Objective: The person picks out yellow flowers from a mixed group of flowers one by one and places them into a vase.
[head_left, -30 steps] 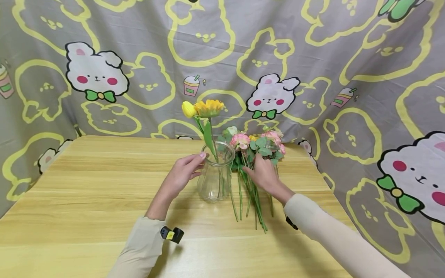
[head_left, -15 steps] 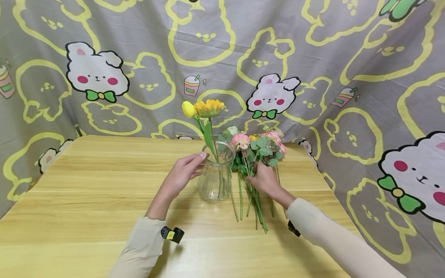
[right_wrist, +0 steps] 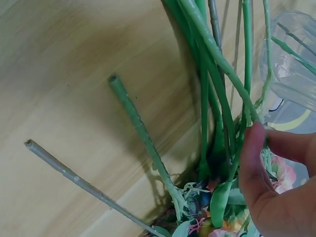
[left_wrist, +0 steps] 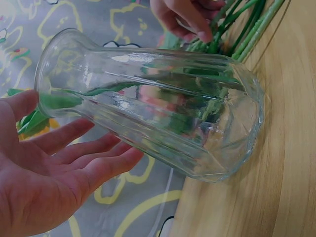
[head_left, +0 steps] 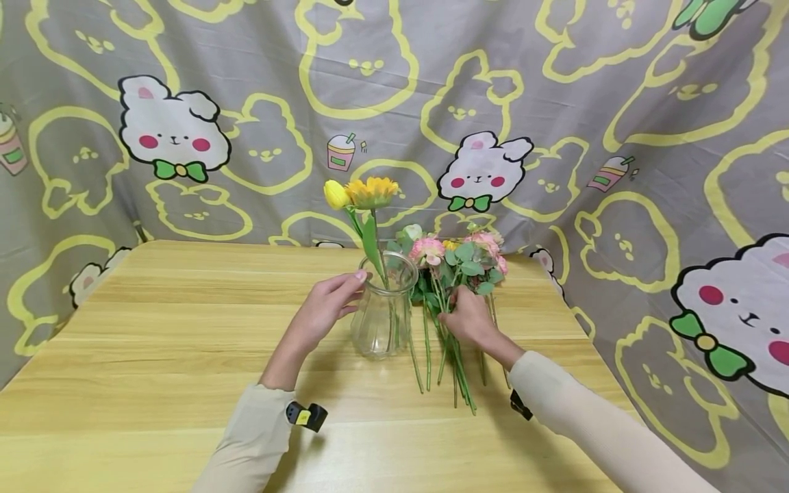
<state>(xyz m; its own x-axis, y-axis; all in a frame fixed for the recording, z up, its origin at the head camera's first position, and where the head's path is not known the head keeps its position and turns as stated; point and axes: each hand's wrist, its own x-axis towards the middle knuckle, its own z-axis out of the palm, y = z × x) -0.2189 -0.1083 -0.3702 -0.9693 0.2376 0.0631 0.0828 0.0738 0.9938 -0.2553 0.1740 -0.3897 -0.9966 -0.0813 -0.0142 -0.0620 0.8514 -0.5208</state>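
A clear glass vase [head_left: 377, 332] stands upright on the table, holding a yellow tulip [head_left: 335, 194] and an orange-yellow daisy-like flower [head_left: 372, 193]. My left hand [head_left: 320, 308] is at the vase's left side, its thumb by the rim; in the left wrist view its fingers [left_wrist: 106, 165] stretch out along the glass. To the right of the vase, my right hand [head_left: 473, 318] reaches into a pile of flowers with pink blooms [head_left: 427, 251]. The right wrist view shows thumb and finger pinching a green stem [right_wrist: 236, 81]. Which bloom that stem bears is hidden among the leaves.
Long loose stems [head_left: 459, 376] point toward me on the wooden table [head_left: 172, 356]. A grey curtain [head_left: 259, 61] with cartoon rabbits hangs behind and on both sides. Small black devices [head_left: 306, 415] are strapped at both wrists.
My right hand has drawn back slightly down the stems toward me, then stayed nearly still. The left hand and vase have kept their place.
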